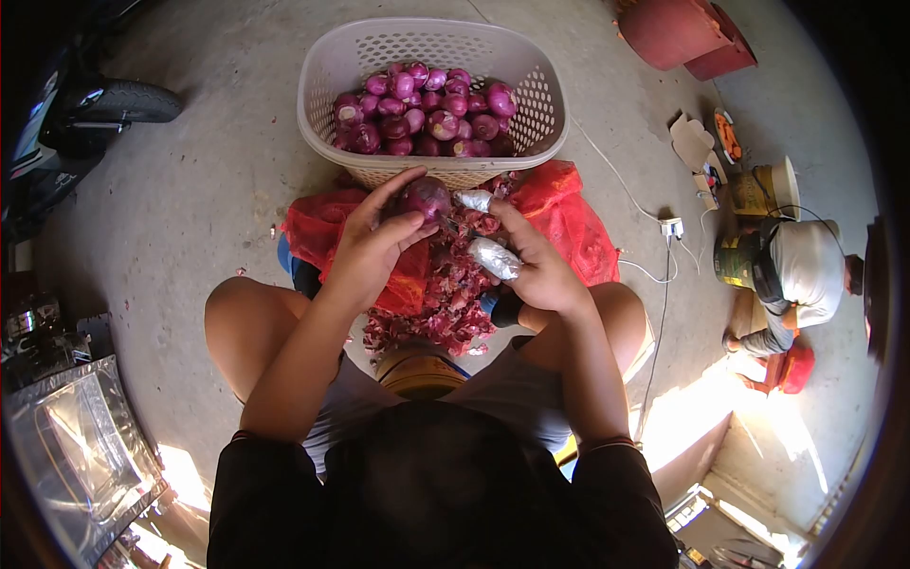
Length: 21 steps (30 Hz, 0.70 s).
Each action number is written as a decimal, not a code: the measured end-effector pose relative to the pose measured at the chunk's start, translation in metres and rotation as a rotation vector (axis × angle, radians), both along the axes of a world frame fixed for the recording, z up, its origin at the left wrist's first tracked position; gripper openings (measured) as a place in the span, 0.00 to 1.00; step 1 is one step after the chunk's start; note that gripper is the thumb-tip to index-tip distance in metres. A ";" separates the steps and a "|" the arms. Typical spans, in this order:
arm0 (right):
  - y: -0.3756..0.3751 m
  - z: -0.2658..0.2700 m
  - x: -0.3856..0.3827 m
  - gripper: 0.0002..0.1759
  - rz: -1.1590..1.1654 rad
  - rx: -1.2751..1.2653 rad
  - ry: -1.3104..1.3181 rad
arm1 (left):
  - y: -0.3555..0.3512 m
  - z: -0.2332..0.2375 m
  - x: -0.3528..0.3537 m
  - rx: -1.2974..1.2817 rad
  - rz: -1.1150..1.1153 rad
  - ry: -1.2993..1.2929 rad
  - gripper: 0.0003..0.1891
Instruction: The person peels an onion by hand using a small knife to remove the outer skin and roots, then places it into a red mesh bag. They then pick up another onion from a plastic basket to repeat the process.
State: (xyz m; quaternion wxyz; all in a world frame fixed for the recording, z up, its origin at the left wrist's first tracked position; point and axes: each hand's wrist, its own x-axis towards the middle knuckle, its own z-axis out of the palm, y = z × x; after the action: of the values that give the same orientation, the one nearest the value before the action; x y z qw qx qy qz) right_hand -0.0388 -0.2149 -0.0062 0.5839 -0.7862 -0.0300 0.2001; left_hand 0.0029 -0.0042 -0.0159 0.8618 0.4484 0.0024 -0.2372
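Observation:
My left hand (pixel 372 237) is closed around a red onion (pixel 424 200), its thumb and fingers pressed to the sides. Close by on the right, my right hand (pixel 536 256) has curled fingers, with silvery-white wrapping (pixel 495 257) on the thumb and a finger. Something thin and dark seems to show between this hand and the onion, too small to make out. Below both hands lies a heap of onion skins (pixel 445 294) on the floor. Just beyond them stands a plastic basket (pixel 313 95) with many peeled red onions (pixel 417 104).
Red mesh sacks (pixel 569 228) lie on either side of the skins. A cable runs to a power strip (pixel 671 228) on the right. Another person (pixel 806 270) sits farther right, near buckets (pixel 782 185). A motorbike wheel (pixel 133 100) is at upper left.

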 end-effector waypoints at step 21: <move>0.007 0.000 -0.001 0.33 0.030 0.114 0.023 | 0.001 -0.011 0.001 -0.197 0.032 0.069 0.22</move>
State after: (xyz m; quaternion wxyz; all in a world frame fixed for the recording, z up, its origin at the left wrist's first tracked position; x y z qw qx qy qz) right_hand -0.0401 -0.2083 -0.0064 0.6248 -0.7489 -0.0466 0.2159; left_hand 0.0036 -0.0034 -0.0272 0.9048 0.3529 0.0160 -0.2379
